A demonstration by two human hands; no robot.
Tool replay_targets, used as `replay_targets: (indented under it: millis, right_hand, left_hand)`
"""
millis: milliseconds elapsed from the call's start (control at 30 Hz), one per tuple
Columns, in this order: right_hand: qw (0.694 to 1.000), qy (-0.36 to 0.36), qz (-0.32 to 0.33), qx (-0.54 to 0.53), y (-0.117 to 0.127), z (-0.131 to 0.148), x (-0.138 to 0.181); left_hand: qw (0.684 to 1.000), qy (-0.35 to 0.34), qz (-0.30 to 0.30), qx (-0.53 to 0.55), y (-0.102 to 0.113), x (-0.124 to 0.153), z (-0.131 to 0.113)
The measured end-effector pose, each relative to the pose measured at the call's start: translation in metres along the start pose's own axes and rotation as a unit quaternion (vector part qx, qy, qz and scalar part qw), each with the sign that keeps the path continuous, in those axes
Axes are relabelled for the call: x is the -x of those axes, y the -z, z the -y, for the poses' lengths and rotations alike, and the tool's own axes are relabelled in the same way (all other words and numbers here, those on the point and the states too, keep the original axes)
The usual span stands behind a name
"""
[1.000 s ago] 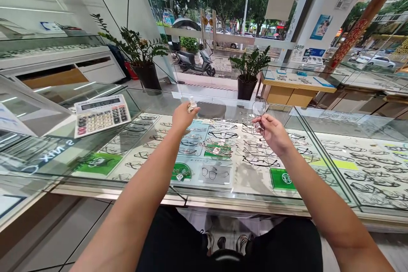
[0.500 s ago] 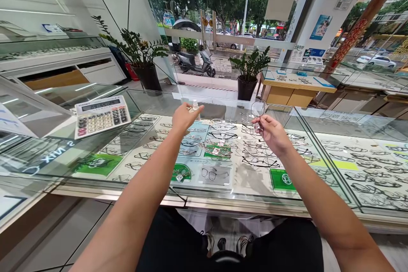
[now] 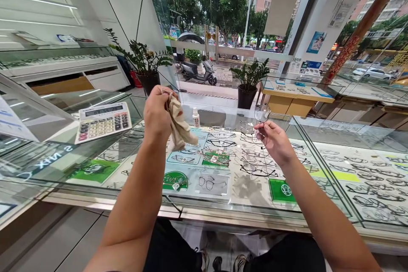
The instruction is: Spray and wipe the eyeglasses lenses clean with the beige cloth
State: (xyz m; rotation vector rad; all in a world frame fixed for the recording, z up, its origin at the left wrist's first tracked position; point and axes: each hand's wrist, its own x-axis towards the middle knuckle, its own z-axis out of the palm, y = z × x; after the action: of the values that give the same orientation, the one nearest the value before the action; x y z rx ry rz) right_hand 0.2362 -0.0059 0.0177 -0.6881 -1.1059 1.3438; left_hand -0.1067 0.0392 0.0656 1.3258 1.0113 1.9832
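Hanging from the left hand (image 3: 157,112), the cloth (image 3: 181,126) was pale beige, creased and limp, with a small reddish mark on its upper part. Its lower end hung over the glass table (image 3: 242,216). The glasses (image 3: 262,113) had thin dark rims and round, clear lenses. They were positioned on end above the table, in the right hand (image 3: 276,141), with one lens uppermost over the fingertips; the lower portion was partly hidden and hard to make out against the items behind.

The left grip was closed around the upper end of the cloth, the back of the hand toward the camera. The left forearm rose steeply, with the wrist nearly straight. The right grip was narrow: thumb and fingertips pinched the glasses just below the upper lens. The right forearm sloped upward and inward from the lower right. The two hands were well apart.

The white bottle (image 3: 196,119) stood upright on the table between the hands, touching neither. The calculator (image 3: 104,121) lay left of the left hand. Rows of frames (image 3: 259,173) lay beneath the glass.
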Motion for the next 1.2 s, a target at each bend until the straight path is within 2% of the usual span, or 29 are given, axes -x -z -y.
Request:
replay_targets:
  millis: [67,167,333,467,567,633,767,967,1033,1100,1133,1200]
  right_hand:
    - [1.000,0.003,0.004,-0.002,-0.002,0.002,0.002]
    - [1.000,-0.007,0.006,-0.020,-0.004,0.004,0.004]
    - [0.998,-0.033,0.022,-0.049,-0.010,0.002,0.011]
    - [0.997,-0.043,0.050,-0.048,-0.016,-0.003,0.015]
    - [0.993,-0.053,0.083,-0.070,-0.019,-0.005,0.018]
    - [0.989,-0.057,0.107,-0.079,-0.020,-0.007,0.020]
    - [0.986,-0.071,0.137,-0.063,-0.022,-0.009,0.022]
    - [0.992,-0.059,0.108,-0.033,-0.021,-0.007,0.023]
    - [0.995,-0.046,0.087,-0.032,-0.020,-0.004,0.022]
    - [0.997,-0.032,0.064,-0.033,-0.018,-0.001,0.020]
    - [0.997,-0.026,0.056,-0.036,-0.016,0.000,0.020]
    - [0.998,-0.019,0.047,-0.045,-0.014,0.003,0.019]
  left_hand:
    - [0.997,0.023,0.033,0.062,-0.017,0.017,-0.014]
    - [0.989,0.069,0.101,0.084,-0.034,0.038,-0.020]
    - [0.981,0.072,0.177,0.046,-0.051,0.062,-0.004]
    - [0.969,0.106,0.219,0.047,-0.065,0.080,0.009]
    - [0.960,0.147,0.228,0.076,-0.074,0.088,0.013]
    - [0.943,0.206,0.237,0.111,-0.078,0.090,0.014]
    - [0.880,0.339,0.280,0.178,-0.081,0.091,0.019]
    - [0.831,0.416,0.269,0.252,-0.085,0.089,0.037]
    - [0.815,0.439,0.285,0.250,-0.086,0.089,0.040]
    - [0.809,0.437,0.324,0.223,-0.086,0.092,0.040]
    - [0.816,0.420,0.345,0.195,-0.086,0.094,0.039]
    - [0.851,0.357,0.364,0.128,-0.085,0.098,0.036]
